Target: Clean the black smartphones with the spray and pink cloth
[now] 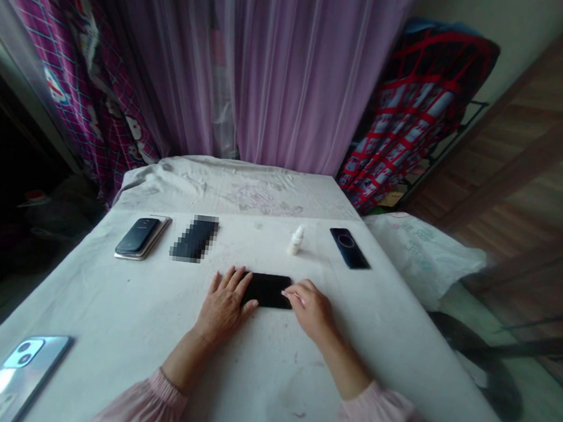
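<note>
A black phone (268,290) lies flat on the white-covered table (148,331) in front of me. My left hand (224,302) rests flat beside its left end, fingers spread, with fingertips and thumb touching the phone. My right hand (311,308) sits at the phone's right end with its fingers curled together on the edge; what they pinch, if anything, is too small to see.
Along the far side lie a dark phone on a silver case (140,236), a blurred-out dark item (194,237), a small white dropper bottle (297,239) and a black phone (349,248). A silver phone (17,374) lies near left. Purple curtains hang behind.
</note>
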A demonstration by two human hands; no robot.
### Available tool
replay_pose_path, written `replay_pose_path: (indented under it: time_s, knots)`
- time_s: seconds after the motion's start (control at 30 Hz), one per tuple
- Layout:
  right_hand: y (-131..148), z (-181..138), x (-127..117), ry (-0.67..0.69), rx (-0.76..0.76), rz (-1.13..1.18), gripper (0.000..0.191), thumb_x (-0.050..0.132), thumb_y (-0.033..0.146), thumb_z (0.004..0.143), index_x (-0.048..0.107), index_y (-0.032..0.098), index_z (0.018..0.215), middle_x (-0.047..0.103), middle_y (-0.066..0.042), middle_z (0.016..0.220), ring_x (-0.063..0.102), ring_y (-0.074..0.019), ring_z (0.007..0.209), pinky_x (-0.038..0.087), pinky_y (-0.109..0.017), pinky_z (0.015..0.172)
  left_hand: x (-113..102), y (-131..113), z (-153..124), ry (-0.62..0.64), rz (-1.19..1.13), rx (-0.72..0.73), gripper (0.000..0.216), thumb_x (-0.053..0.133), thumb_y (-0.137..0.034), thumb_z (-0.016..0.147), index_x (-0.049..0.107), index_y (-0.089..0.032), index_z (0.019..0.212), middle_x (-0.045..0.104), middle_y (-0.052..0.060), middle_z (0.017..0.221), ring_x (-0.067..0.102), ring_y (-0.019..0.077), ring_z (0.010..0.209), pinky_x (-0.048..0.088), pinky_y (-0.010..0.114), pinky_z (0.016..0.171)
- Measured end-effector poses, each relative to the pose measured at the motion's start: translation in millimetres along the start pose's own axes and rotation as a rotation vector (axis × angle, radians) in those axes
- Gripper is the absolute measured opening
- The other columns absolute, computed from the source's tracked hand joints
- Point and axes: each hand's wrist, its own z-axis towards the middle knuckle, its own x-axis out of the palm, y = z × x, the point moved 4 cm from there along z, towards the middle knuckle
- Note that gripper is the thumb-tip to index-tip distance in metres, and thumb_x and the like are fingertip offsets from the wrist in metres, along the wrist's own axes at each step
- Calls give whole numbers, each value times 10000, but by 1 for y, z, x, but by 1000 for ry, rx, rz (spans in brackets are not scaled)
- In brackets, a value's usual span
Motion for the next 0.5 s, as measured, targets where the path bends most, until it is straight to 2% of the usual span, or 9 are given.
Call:
replay_pose_path:
  time_s: [0.1,0.17,0.4,0.5]
  knots:
    - [3,-20,-3,19,-12,38,221,473,178,889,684,243,869,642,-11,887,620,-136,809,440,-228,725,1,0,0,6,-11,17,572,398,-533,945,452,-184,1395,473,129,1439,380,322,1354,304,554,1086]
    - [4,-19,-2,21,-6,22,217,479,176,886,683,243,857,640,-8,874,618,-134,800,437,-228,726,0,0,0,21,-15,23,570,396,-525,949,449,-174,1395,461,130,1448,371,322,1359,294,554,1093]
    - [-4,35,4,-57,74,-143,200,508,172,871,693,241,837,640,-22,912,607,-150,796,429,-235,691,-4,-2,1,59,-37,5,580,399,-524,949,449,-156,1395,462,142,1445,371,329,1357,295,563,1092]
    - [-3,33,5,-75,58,-132,206,501,155,868,691,232,852,642,-27,916,614,-156,812,438,-240,708,-5,-2,1,28,-47,1,567,415,-523,944,456,-179,1392,475,136,1436,381,324,1351,299,562,1091]
